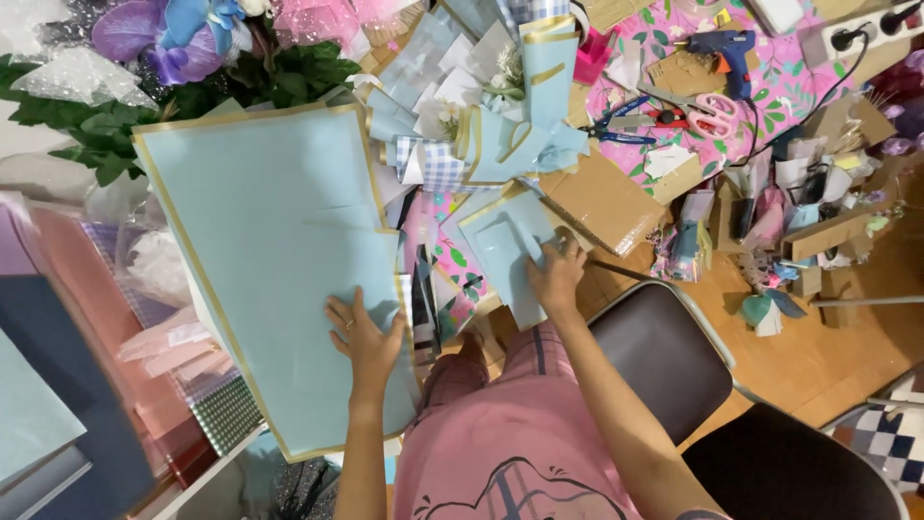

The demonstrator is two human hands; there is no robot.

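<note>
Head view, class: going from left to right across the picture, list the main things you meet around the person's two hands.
Pink paper stack → large pale blue sheet → left hand → small blue sheet → right hand → cardboard piece → dark chair seat.

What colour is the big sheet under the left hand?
Pale blue sheet with a gold edge, seen in the head view.

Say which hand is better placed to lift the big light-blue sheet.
Left. The left hand already lies flat on the big light-blue sheet; the right hand is busy pressing a smaller folded blue piece.
</note>
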